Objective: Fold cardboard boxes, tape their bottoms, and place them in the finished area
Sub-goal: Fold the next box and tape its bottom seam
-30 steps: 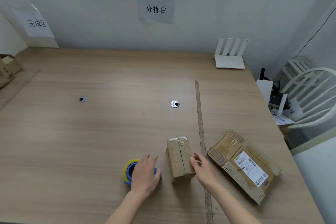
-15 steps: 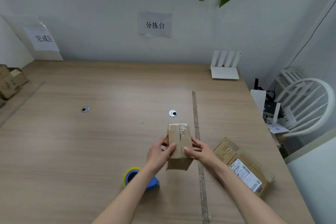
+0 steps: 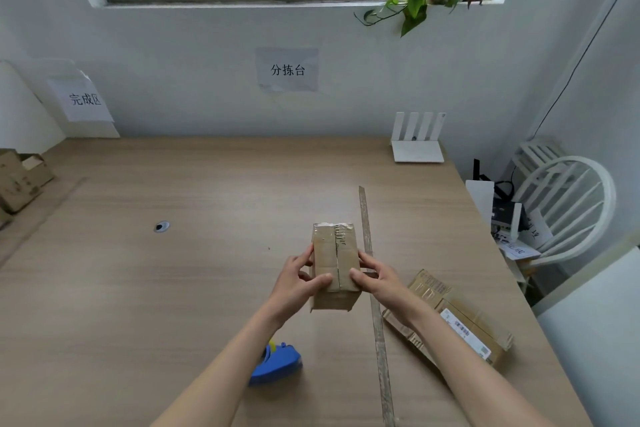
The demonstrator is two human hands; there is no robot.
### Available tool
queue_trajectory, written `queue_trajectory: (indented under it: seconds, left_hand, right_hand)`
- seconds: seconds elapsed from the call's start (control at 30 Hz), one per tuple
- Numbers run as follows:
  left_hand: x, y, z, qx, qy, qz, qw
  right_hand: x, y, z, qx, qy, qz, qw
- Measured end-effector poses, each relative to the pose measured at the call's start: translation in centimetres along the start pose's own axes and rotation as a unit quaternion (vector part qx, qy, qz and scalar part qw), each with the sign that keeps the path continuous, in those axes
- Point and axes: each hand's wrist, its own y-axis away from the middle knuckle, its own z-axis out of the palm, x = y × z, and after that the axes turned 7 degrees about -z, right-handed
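Left hand (image 3: 297, 282) and right hand (image 3: 378, 278) gripping small cardboard box (image 3: 334, 255) from opposite sides, thumbs pressing taped top; blue tape dispenser (image 3: 277, 361) lying nearer, flattened box (image 3: 450, 315) at right.

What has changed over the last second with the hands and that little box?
The left hand let go of the blue tape dispenser and joined the right hand on the small cardboard box, which both now grip and have lifted. The dispenser and the flattened boxes stayed put.

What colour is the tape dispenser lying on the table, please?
Blue, with a yellow-green edge; head view, tape dispenser.
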Motion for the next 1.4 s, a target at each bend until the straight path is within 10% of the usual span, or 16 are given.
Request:
queue_trajectory:
  seconds: [0.5, 0.67, 0.93, 1.2, 1.4]
  left_hand:
    - [-7.3, 2.2, 1.6, -0.097, 0.051, -0.104, 0.989]
    - [-13.8, 3.3, 0.2, 0.039, -0.177, -0.121, 0.976]
    - [-21.7, 4.6, -0.2, 0.006, -0.459, -0.134, 0.878]
    - [-21.3, 4.5, -2.7, -0.008, -0.351, -0.060, 0.934]
    - [-16.4, 6.3, -7.3, 0.007, -0.252, 0.034, 0.967]
  right_hand:
    - [7.5, 3.4, 2.9, 0.008, 0.045, 0.068, 0.997]
    - [12.0, 4.6, 5.1, 0.065, 0.073, 0.119, 0.988]
    - [13.7, 4.6, 6.2, 0.115, 0.086, 0.126, 0.982]
    - [11.7, 4.1, 6.7, 0.131, 0.282, -0.007, 0.950]
    - [8.1, 0.5, 10.6, -0.055, 0.306, -0.053, 0.949]
